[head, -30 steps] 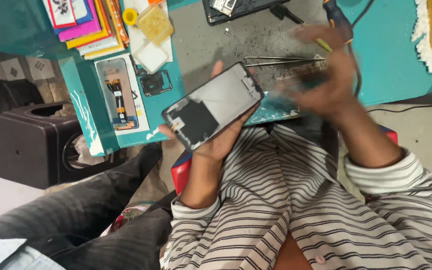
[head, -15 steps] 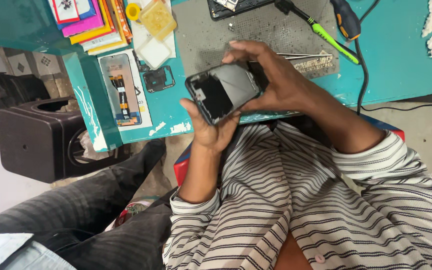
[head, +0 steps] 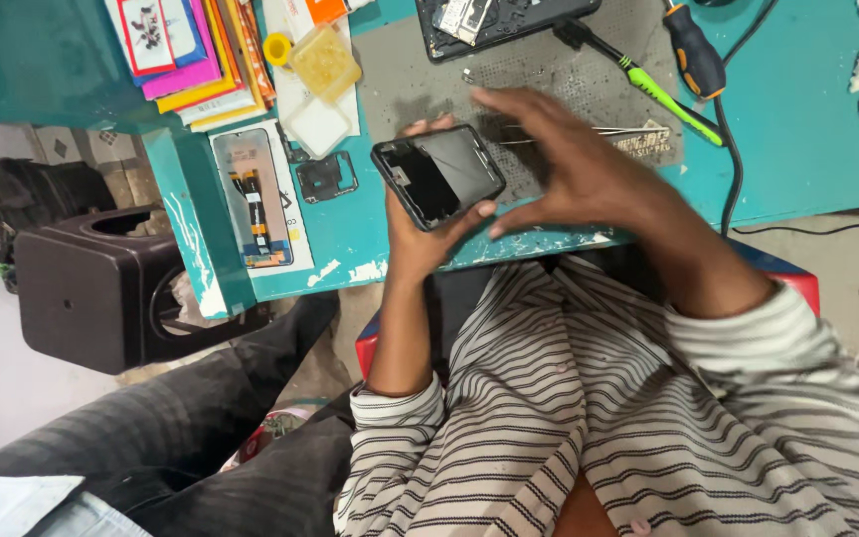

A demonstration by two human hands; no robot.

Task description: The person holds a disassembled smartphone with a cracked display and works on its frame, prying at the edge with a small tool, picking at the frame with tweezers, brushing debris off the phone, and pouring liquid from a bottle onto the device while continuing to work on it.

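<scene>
A dark phone [head: 439,174] with a worn, partly peeled screen is tilted above the front edge of the teal table [head: 807,129]. My left hand [head: 418,244] grips it from below, with the thumb on its lower edge and fingertips over its top. My right hand [head: 579,169] is cupped beside the phone's right end with fingers spread. Its index finger reaches above the phone and its thumb lies near the lower right corner. I see nothing held in the right hand.
On the grey work mat [head: 549,70] lie tweezers [head: 608,129], a green-handled screwdriver [head: 658,85], a black-and-orange screwdriver [head: 693,55] and an opened phone [head: 499,20]. At left are a phone frame [head: 256,199], a yellow pad [head: 325,62], coloured cards [head: 191,50] and a black stool [head: 101,288].
My right hand came down from over the mat to the phone's right end, then opened with fingers spread. The phone moved up and in over the table edge.
</scene>
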